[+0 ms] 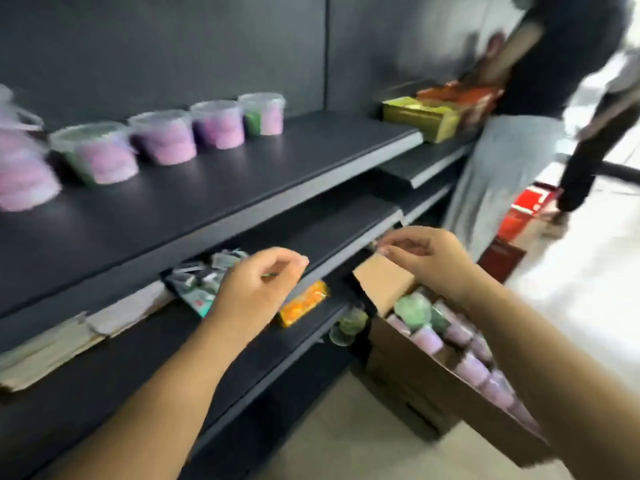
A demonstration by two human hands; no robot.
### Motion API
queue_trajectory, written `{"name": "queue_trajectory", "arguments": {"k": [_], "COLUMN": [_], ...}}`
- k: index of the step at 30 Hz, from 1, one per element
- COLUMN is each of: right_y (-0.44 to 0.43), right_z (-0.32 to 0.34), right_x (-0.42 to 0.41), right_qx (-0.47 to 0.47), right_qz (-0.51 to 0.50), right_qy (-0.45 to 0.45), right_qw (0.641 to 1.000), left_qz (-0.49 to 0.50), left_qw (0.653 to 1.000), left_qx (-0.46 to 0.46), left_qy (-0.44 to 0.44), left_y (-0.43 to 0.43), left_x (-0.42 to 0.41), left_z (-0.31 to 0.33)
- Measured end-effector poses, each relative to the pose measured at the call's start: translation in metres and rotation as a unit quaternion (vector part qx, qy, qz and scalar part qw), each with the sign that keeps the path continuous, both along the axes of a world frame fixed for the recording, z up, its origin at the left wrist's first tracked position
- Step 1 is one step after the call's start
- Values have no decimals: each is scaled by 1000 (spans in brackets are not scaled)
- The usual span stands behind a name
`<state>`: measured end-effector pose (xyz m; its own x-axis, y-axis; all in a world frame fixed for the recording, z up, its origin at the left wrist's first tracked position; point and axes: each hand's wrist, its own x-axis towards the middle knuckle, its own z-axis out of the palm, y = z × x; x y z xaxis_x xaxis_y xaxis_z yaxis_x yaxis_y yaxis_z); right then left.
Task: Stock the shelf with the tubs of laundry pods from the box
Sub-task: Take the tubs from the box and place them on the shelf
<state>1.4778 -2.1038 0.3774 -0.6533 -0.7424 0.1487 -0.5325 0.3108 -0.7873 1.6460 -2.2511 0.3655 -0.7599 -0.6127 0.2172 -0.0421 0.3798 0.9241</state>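
Observation:
Several clear tubs of purple and green laundry pods [162, 136] stand in a row along the back of the dark upper shelf [242, 181], with one more tub [20, 168] at the far left edge. A cardboard box [415, 368] at the lower right holds several more tubs [460, 355]. My left hand [256, 289] hovers in front of the lower shelves, fingers curled and holding nothing. My right hand [426, 261] is above the box's raised flap [381, 282], fingers loosely bent and holding nothing. The picture is blurred by motion.
Dark packets [197, 282] and an orange pack [304, 303] lie on a lower shelf. Flattened cardboard [69, 334] lies at the left. A person [519, 133] stands at the right by yellow and orange boxes [433, 116]. A red basket [526, 209] sits on the floor.

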Motion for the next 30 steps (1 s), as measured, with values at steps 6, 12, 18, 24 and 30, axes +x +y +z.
{"name": "queue_trajectory", "arguments": {"k": [6,12,18,24,30], "right_y": [178,257,271,256,245], "right_z": [-58,-148,-222,-273,-329], "right_x": [-63,-105,-159,-249,-312], "right_qx": [124,188,260,261,288], "right_qz": [-199,-329,-371,-446,-424], "right_qy": [-24,-127,-206,-291,-353], "right_qw": [972,917,868,805,783], "left_qz": [-149,-229,-262,-221,-188], "left_qw": [980,927,874,838,789], "left_qx": [-24,-40,21,120,212], "left_qy": [-129,-295,-409,-485,-546], "left_y": [105,142,138,111,109], "left_x": [-107,-194,-293,-395,-466], "left_z": [-74,-156,-231,-292,-333]}}
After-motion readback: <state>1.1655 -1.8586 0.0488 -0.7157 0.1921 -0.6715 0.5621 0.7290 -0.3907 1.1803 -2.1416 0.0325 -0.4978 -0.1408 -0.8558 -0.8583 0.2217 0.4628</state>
